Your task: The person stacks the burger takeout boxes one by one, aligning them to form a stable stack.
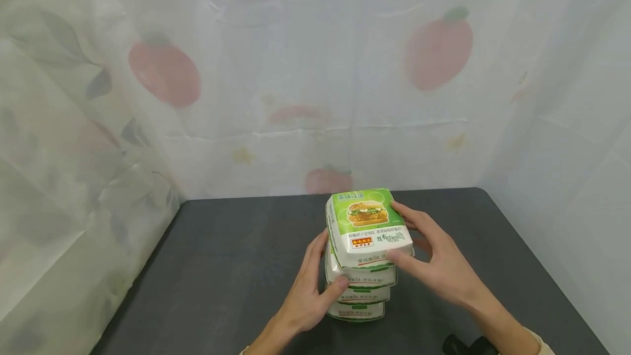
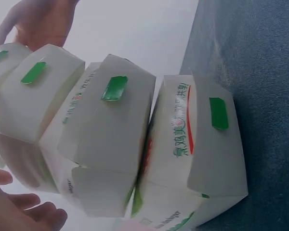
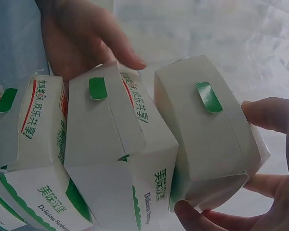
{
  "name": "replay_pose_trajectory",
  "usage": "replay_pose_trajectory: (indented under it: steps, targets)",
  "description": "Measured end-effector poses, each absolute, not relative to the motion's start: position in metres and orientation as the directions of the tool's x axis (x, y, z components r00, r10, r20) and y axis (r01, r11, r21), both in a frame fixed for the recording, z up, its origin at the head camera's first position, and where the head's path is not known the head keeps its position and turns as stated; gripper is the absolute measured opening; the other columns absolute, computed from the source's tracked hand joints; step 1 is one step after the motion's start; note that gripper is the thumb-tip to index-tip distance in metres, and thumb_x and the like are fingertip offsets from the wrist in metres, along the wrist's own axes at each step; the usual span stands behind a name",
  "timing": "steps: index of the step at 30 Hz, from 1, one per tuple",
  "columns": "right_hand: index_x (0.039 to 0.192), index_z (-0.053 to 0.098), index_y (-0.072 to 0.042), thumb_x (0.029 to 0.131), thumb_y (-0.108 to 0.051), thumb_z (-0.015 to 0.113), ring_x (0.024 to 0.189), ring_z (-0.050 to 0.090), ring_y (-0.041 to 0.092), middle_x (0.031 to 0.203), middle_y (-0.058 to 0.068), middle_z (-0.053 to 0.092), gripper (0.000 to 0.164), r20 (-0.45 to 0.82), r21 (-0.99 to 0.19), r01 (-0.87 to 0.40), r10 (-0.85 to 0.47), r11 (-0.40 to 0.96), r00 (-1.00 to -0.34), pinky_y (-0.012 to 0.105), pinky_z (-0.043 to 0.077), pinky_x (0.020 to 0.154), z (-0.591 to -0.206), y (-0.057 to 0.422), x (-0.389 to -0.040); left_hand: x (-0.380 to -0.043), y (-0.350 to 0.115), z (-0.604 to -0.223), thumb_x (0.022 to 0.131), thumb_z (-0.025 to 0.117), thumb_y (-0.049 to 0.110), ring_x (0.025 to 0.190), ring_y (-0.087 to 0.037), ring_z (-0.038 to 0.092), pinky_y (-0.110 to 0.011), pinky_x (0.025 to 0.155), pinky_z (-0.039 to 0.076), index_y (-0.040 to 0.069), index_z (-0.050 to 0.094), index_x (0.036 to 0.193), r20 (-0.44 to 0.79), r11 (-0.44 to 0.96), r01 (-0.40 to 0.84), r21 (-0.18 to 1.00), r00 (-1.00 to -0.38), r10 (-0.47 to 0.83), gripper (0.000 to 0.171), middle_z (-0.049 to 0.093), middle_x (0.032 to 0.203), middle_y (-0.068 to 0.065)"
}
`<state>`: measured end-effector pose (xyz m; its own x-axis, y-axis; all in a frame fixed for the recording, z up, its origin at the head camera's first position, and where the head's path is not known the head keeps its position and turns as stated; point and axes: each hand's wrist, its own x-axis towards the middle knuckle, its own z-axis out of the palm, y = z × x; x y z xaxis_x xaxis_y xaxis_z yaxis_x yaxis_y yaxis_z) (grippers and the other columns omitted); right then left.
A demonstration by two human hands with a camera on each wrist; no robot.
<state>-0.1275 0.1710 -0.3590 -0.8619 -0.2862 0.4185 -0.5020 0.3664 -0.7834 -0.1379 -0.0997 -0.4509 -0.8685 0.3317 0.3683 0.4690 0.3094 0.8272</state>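
Observation:
Several white and green burger boxes stand stacked on the dark table, with the top box [image 1: 367, 221] showing a burger picture. In the head view, the right hand [image 1: 439, 259] grips the top box by its right side, thumb in front and fingers farther back. The left hand [image 1: 308, 292] rests against the left side of the stack. Its thumb touches the front of the second box [image 1: 374, 277], and its loosely bent fingers [image 2: 33, 207] lie along the side. Green tabs mark the fronts of the lower boxes [image 2: 216, 144]. The top box sits slightly askew over those below.
The dark table [image 1: 236, 267] extends around the stack. A pale curtain [image 1: 315, 70] printed with red fruit hangs behind it, and similar sheets flank both sides. A black object [image 1: 468, 345] lies at the front edge, near the right forearm.

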Motion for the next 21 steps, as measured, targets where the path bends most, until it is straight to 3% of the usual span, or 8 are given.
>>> replay_pose_trajectory:
  steps: [7, 12, 15, 21]
  targets:
    - [0.158, 0.034, -0.034, 0.092, -0.018, 0.077, 0.127, 0.049, 0.011, 0.145, -0.007, 0.047, 0.080, 0.415, -0.757, -0.493, -0.268, 0.429, -0.870, 0.035, 0.052, 0.093, -0.359, 0.163, -0.128, -0.137, -0.109, -0.437, 0.093, 0.070, 0.037, 0.147, -0.031, 0.028, -0.059, 0.109, 0.034, 0.021, 0.013, 0.165, 0.472, 0.337, 0.561, 0.756, -0.824, 0.312, 0.093, 0.017, 0.167, -0.007]
    - [0.159, 0.034, -0.031, 0.092, -0.019, 0.078, 0.128, 0.048, 0.011, 0.147, -0.006, 0.045, 0.081, 0.415, -0.761, -0.486, -0.252, 0.431, -0.874, 0.036, 0.052, 0.092, -0.359, 0.161, -0.127, -0.140, -0.108, -0.424, 0.095, 0.068, 0.046, 0.149, -0.028, 0.027, -0.047, 0.114, 0.033, 0.020, 0.014, 0.165, 0.543, 0.313, 0.632, 0.709, -0.772, 0.330, 0.092, 0.018, 0.167, -0.004]
    - [0.159, 0.034, -0.030, 0.092, -0.018, 0.078, 0.128, 0.048, 0.011, 0.147, -0.006, 0.044, 0.081, 0.418, -0.767, -0.488, -0.251, 0.418, -0.873, 0.035, 0.051, 0.092, -0.360, 0.160, -0.127, -0.142, -0.107, -0.417, 0.096, 0.067, 0.044, 0.149, -0.028, 0.027, -0.047, 0.115, 0.032, 0.022, 0.015, 0.165, 0.554, 0.292, 0.646, 0.705, -0.759, 0.340, 0.089, 0.018, 0.166, -0.001]
    - [0.158, 0.035, -0.030, 0.093, -0.014, 0.075, 0.128, 0.048, 0.011, 0.146, -0.006, 0.044, 0.078, 0.424, -0.787, -0.487, -0.242, 0.377, -0.873, 0.031, 0.050, 0.096, -0.365, 0.158, -0.124, -0.144, -0.108, -0.409, 0.096, 0.062, 0.026, 0.143, -0.025, 0.034, -0.057, 0.110, 0.033, 0.022, 0.011, 0.165, 0.529, 0.260, 0.631, 0.731, -0.764, 0.369, 0.086, 0.018, 0.166, 0.001]
